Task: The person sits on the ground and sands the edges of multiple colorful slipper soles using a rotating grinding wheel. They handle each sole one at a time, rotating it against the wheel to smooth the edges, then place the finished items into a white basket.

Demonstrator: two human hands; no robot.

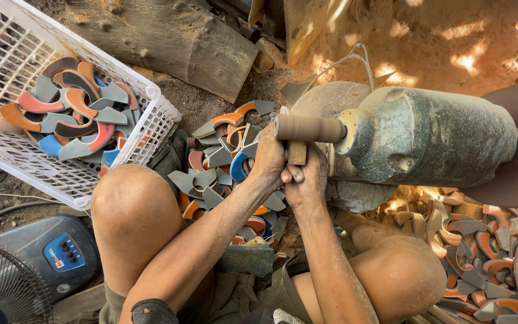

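Observation:
Both my hands hold one small brown curved piece (297, 152) up against the underside of a tan sanding drum (307, 128). The drum sticks out to the left from a green-grey motor (433, 137). My left hand (269, 157) grips the piece from the left and my right hand (307, 180) grips it from the right, thumbs touching. Just left of my hands, a heap of grey, orange and blue curved pieces (223, 162) lies on the ground between my knees.
A white plastic basket (151, 129) at the upper left holds several curved pieces. Another heap of pieces (487, 246) lies at the lower right. A fan (7, 282) with a dark base stands at the lower left. A log (175, 36) lies behind, on sawdust-covered ground.

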